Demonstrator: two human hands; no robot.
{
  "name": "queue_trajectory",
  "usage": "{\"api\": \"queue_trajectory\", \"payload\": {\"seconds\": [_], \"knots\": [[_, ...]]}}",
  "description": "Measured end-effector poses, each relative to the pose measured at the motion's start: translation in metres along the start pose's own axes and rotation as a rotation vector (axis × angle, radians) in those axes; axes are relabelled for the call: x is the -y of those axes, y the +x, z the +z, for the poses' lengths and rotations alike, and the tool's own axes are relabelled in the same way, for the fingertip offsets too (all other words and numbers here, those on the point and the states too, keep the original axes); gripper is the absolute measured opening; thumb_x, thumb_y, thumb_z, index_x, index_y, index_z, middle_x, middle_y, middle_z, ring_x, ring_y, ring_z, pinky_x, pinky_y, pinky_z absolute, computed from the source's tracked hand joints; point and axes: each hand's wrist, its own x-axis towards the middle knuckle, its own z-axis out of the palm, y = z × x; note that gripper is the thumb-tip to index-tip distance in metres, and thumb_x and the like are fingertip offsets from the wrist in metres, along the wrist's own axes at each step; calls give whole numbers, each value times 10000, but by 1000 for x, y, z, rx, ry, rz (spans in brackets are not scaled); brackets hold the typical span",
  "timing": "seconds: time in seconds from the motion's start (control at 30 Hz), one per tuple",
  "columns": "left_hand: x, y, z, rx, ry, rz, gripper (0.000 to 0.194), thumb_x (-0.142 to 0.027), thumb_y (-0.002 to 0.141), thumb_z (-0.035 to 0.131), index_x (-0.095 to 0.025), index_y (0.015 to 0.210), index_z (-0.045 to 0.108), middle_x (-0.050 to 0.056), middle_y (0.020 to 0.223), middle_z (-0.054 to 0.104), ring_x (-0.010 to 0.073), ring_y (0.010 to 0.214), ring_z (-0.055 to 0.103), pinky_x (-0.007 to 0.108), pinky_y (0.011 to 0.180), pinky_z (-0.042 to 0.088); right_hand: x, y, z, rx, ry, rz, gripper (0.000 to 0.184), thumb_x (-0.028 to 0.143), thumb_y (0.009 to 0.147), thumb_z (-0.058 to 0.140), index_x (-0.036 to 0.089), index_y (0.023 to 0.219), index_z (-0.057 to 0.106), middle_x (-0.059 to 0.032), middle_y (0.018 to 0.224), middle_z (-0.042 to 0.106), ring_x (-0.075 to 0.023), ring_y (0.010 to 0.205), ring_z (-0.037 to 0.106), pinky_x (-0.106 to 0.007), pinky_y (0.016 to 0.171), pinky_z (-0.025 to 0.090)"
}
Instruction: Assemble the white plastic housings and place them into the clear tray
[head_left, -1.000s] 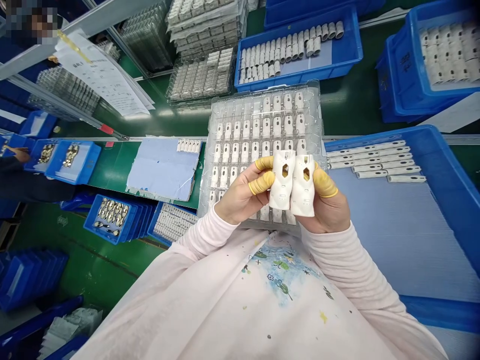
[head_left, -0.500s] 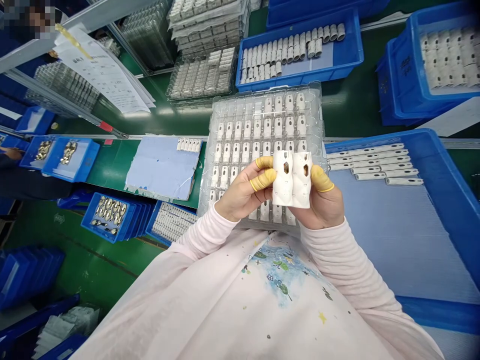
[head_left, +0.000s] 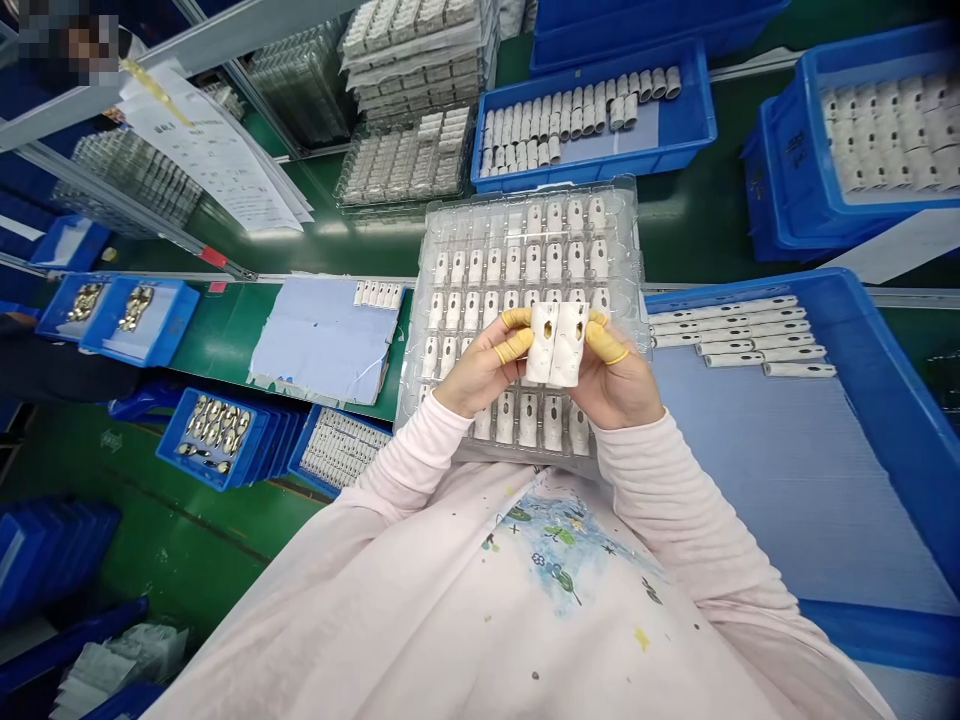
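Two white plastic housings, each with a dark oval hole near the top, are held side by side in front of me. My left hand (head_left: 487,362) is closed on the left white plastic housing (head_left: 541,350), thumb and fingers at its edge. Gripping the right white plastic housing (head_left: 568,352) is my right hand (head_left: 616,378). Yellow finger covers are on the thumbs and on some fingers. Beneath the hands lies a clear plastic tray (head_left: 634,215) with rows of similar housings; the hands hide part of it.
To the right, a large blue bin (head_left: 892,370) holds long rows of white pieces. Behind the tray stands a blue crate (head_left: 600,165) of housings. A blue-grey sheet (head_left: 322,335) lies left, a stack of blue crates (head_left: 765,190) at back right. A person's blurred head shows far left.
Both hands have shifted left and slightly away from me with the two housings, which now tilt differently and look smaller. The right hand's fingers have moved up beside its housing.
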Motion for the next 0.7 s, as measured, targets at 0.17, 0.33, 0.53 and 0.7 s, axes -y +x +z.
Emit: {"api": "queue_trajectory", "payload": {"seconds": [0.17, 0.33, 0.53, 0.7], "knots": [[11, 10, -14, -30, -48, -25, 363, -339, 744, 959, -215, 1023, 761, -23, 903, 739, 119, 782, 668, 263, 794, 517, -14, 10, -13, 17, 12, 24, 387, 486, 736, 950, 291, 1025, 783, 18, 992, 835, -264, 1120, 795, -423, 935, 698], [20, 23, -23, -126, -98, -61, 222, -195, 808, 873, -197, 992, 749, -23, 902, 738, 108, 775, 666, 264, 821, 496, -26, 19, -19, -17, 35, 17, 369, 450, 735, 957, 280, 1006, 774, 18, 980, 828, -242, 1054, 800, -424, 936, 695], [27, 28, -31, -131, -70, -65, 205, -195, 819, 860, -190, 990, 747, -21, 903, 739, 102, 775, 662, 253, 812, 508, -33, 24, -25, -66, 51, 25, 288, 376, 763, 941, 293, 990, 785, 57, 972, 814, -165, 906, 775, -382, 947, 692], [31, 29, -36, -103, -72, -64, 229, -216, 806, 874, -194, 996, 748, -26, 887, 734, 98, 772, 660, 241, 791, 522, -37, 26, -28, -76, 62, 47, 236, 346, 799, 912, 278, 993, 795, 37, 979, 818, -160, 941, 772, -306, 910, 684]]}}
